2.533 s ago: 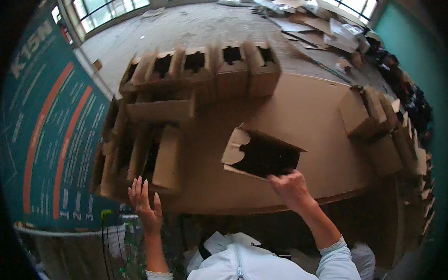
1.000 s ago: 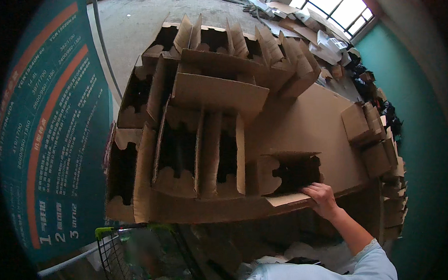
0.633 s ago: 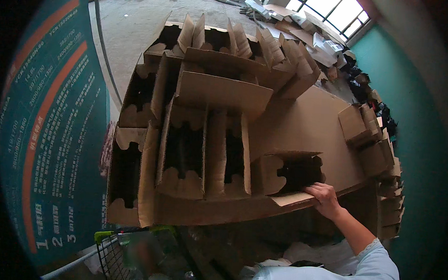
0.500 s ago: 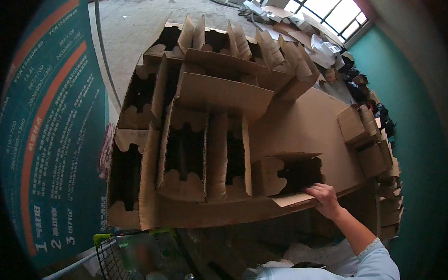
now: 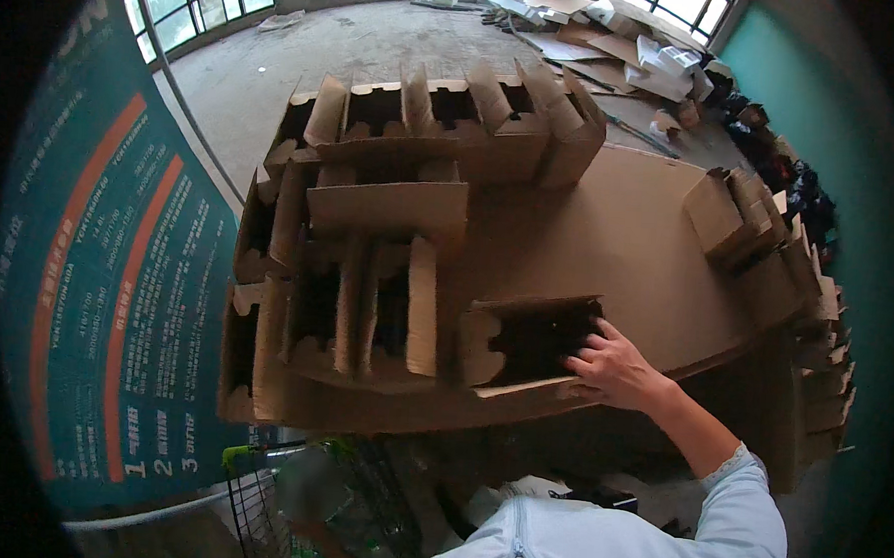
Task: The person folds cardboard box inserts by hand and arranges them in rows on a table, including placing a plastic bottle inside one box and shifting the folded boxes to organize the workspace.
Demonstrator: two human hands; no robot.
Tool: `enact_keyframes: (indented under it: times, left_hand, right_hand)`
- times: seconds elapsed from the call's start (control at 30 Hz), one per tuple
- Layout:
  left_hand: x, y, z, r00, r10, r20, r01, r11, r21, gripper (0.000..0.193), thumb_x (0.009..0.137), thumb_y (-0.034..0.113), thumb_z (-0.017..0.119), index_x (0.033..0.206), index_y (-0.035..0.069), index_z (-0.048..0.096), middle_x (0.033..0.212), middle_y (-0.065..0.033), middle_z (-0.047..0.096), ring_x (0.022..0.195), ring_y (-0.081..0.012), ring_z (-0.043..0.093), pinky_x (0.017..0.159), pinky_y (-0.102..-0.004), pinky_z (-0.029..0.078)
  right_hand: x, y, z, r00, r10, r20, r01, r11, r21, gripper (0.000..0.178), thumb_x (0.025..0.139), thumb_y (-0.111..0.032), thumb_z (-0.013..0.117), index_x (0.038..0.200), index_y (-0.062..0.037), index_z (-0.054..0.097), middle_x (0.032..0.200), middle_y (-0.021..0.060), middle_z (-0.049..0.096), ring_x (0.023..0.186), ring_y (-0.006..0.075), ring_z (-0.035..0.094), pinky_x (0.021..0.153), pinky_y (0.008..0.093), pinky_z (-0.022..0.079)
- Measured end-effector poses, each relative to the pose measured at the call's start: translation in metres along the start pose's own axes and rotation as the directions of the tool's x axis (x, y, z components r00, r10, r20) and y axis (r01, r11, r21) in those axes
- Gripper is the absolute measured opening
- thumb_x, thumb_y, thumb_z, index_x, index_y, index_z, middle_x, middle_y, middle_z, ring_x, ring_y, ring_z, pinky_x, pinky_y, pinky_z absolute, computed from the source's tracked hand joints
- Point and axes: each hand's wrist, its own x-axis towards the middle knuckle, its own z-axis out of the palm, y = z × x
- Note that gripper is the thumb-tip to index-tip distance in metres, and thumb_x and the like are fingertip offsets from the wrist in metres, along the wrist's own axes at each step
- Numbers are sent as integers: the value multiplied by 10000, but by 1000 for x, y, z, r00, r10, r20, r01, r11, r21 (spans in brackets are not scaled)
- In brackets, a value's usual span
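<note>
Near the front edge of a large cardboard surface (image 5: pixel 608 236) stands an open brown cardboard box (image 5: pixel 479 350). Its inside is dark, and its left end panel is notched. My right hand (image 5: pixel 618 371) grips the box at its right end, the fingertips reaching over the rim into the opening. The wrist and light blue sleeve come in from the lower right. To the left of this box, more open boxes (image 5: pixel 421 313) stand side by side with their flaps up. My left hand does not show.
Another row of open boxes (image 5: pixel 502 152) lines the far side. Folded cartons (image 5: pixel 734 217) rest at the right end. A green printed banner (image 5: pixel 98 264) stands on the left. Below the surface is a wire cart (image 5: pixel 248 500). Scrap cardboard and foam (image 5: pixel 627 47) lie piled at the back.
My right hand has shifted from the box's near flap to its right end, with fingers now over the rim. The near flap stands more upright. The whole view has shifted.
</note>
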Motion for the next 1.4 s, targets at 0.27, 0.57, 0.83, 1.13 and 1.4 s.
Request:
enact_keyframes:
  times: [0.27, 0.57, 0.83, 1.13, 1.4]
  left_hand:
    - [-265, 196, 26, 897, 442, -21, -262, 492, -830, 794, 890, 518, 495, 1452, 2, 275, 1460, -196, 378, 1321, -358, 407, 1140, -509, 243]
    - [-398, 246, 238, -206, 644, 737, -694, 435, -574, 748, 663, 391, 850, 1238, 81, 486, 1140, -85, 588, 1101, -220, 577, 939, -359, 489]
    - [-418, 221, 305, -181, -212, 960, -945, -231, -230, 545, 669, 179, 819, 1124, -10, 586, 1094, -230, 619, 1005, -404, 587, 890, -428, 479]
    - [-391, 234, 225, -265, 504, 822, -945, 35, -325, 406, 826, 297, 729, 1103, 8, 657, 1287, -184, 561, 1210, -334, 527, 1003, -430, 440]
    - [-345, 189, 224, -90, 608, 789, -995, -26, -93, 608, 781, 101, 745, 1326, 37, 484, 1281, -189, 538, 1205, -320, 518, 998, -410, 430]
  right_hand:
    - [-27, 49, 29, 991, -91, -102, 88, 996, -31, 80, 743, -155, 655, 811, -121, 681, 869, 79, 641, 1126, 312, 562, 1149, 642, 96]
    - [-35, 55, 32, 985, -85, -149, 108, 982, 155, 150, 716, -31, 646, 809, -140, 690, 846, 14, 656, 1190, 277, 534, 1140, 675, 48]
    - [-38, 49, 29, 991, -58, -121, 84, 972, 218, 203, 704, -60, 687, 893, -130, 707, 1011, 44, 663, 1248, 275, 485, 1151, 636, 82]
    - [-43, 19, 48, 612, 604, -511, 56, 610, 790, 410, 794, -238, 742, 1123, -22, 625, 1257, 181, 564, 1278, 374, 441, 1094, 452, 342]
    - [-4, 14, 60, 741, 516, -430, -241, 802, 547, 797, 671, -157, 808, 1365, -91, 422, 1357, 124, 478, 1317, 317, 402, 1128, 447, 275]
